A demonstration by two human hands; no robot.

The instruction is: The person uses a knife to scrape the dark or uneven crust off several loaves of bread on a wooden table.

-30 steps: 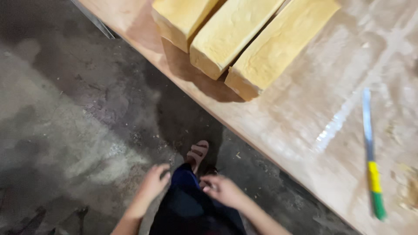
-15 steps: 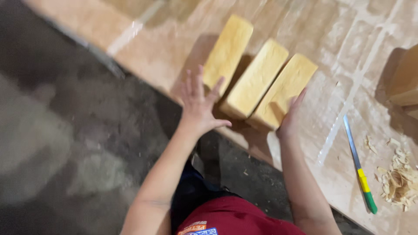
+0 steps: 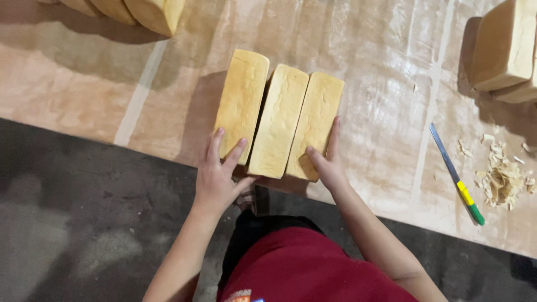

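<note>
- Head view: three long, pale yellow rectangular loaves (image 3: 278, 120) lie side by side, touching, near the front edge of the flour-dusted wooden table (image 3: 84, 106).
- Left hand (image 3: 215, 176): fingers spread flat against the near end and outer side of the leftmost loaf; no closed grip.
- Right hand (image 3: 327, 159): fingers extended along the outer side of the rightmost loaf, thumb on top.
- Change: half a second ago both hands only reached the loaves; now they bracket the row, pressing it together.
- Right of the loaves, apart: a long-bladed knife with yellow-green handle (image 3: 456, 174), then a pile of crumb shavings (image 3: 503, 179).
</note>
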